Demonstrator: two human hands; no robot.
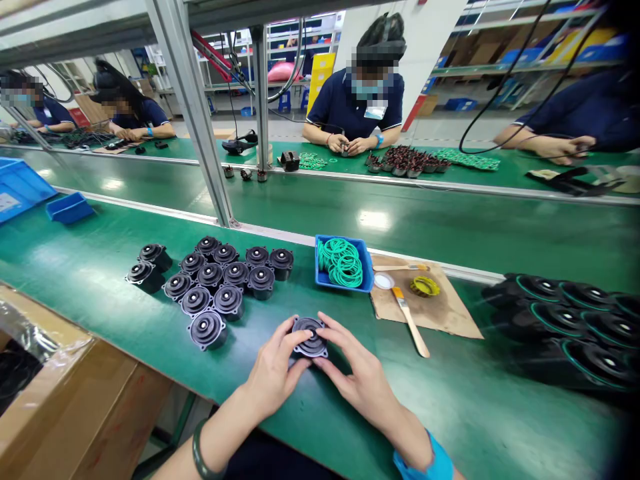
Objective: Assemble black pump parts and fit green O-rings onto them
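Between my two hands is a round black motor housing (311, 341) with small lugs on its rim. My left hand (274, 365) grips its left side, and my right hand (356, 368) grips its right side with fingers on the top. Whether its base touches the table cannot be made out. Several similar black housings (207, 330) stand grouped to the left. Beyond my hands sits a blue bin (320, 277) holding green rubber rings (343, 263). On the far right, more black housings (593, 357) carry green rings around their tops.
A stained cardboard sheet (450, 317) bears a brush (410, 320), a yellow ring-shaped lid (425, 287) and a white cap (384, 281). A metal post (193, 113) rises at the table's far edge. Cardboard boxes (95, 393) stand at lower left. Co-workers (357, 100) sit across the line.
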